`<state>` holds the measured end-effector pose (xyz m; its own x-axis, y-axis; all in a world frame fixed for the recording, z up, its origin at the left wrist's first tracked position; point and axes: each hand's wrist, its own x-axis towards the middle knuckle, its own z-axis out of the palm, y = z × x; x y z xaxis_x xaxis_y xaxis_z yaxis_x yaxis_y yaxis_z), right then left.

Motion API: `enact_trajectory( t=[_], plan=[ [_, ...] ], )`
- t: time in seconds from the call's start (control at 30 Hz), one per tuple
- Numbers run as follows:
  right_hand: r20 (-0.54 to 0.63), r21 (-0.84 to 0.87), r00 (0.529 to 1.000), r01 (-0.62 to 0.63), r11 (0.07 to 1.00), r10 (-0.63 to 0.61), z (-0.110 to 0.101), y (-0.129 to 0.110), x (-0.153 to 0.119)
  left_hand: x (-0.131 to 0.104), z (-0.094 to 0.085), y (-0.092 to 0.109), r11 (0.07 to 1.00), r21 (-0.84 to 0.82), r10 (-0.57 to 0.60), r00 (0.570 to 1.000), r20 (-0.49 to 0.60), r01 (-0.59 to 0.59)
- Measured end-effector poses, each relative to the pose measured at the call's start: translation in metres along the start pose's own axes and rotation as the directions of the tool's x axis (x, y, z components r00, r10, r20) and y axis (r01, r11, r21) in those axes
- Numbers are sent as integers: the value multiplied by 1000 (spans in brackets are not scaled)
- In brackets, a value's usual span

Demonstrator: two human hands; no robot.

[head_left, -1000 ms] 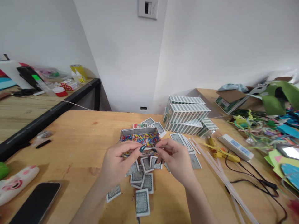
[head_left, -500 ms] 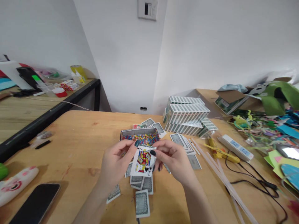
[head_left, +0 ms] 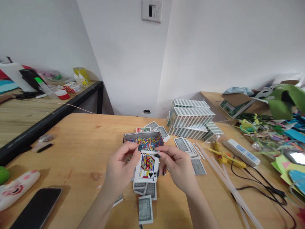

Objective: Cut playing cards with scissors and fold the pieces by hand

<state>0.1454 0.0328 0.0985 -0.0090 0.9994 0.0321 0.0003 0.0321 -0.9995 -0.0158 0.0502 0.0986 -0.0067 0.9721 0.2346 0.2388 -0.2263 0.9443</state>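
Observation:
Between both hands is a jack of spades playing card, face toward me, its top edge folded over. My left hand pinches the card's upper left corner. At the upper right corner, my right hand grips it with thumb and fingers, some of them hidden behind the card. Just behind stands an open box made from cards, with a colourful patterned inside; the hands cover part of its front. Nearer to me, several loose cards lie back side up on the table.
Stacked card packs stand at the back right, with spread cards before them. Further right lie clear glue sticks, a yellow glue gun, a power strip and black cable. A phone and white plush toy are at left.
The card's top edge is bent over further, and the card hangs straighter and slightly lower. My right hand has shifted a little. The view has moved slightly.

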Motion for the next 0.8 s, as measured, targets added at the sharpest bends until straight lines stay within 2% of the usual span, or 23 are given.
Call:
enact_trajectory(
  t=[0.27, 0.43, 0.57, 0.8],
  plan=[
    [7, -2, 1000, -13, 1000, 13, 0, 1, 2, -3, 0, 1, 983, 96, 157, 987, 21, -158],
    [15, 10, 1000, -21, 1000, 21, 1, -2, 1, -2, -1, 1, 983, 136, 124, 992, 14, -125],
    [10, 9, 1000, -11, 1000, 11, 1, -1, 2, 1, -5, -1, 973, 210, 86, 994, 60, -97],
    [-45, -28, 999, 30, 999, -32, -2, 2, 4, 6, -12, 2, 928, 290, 185, 965, 183, -233]
  ],
)
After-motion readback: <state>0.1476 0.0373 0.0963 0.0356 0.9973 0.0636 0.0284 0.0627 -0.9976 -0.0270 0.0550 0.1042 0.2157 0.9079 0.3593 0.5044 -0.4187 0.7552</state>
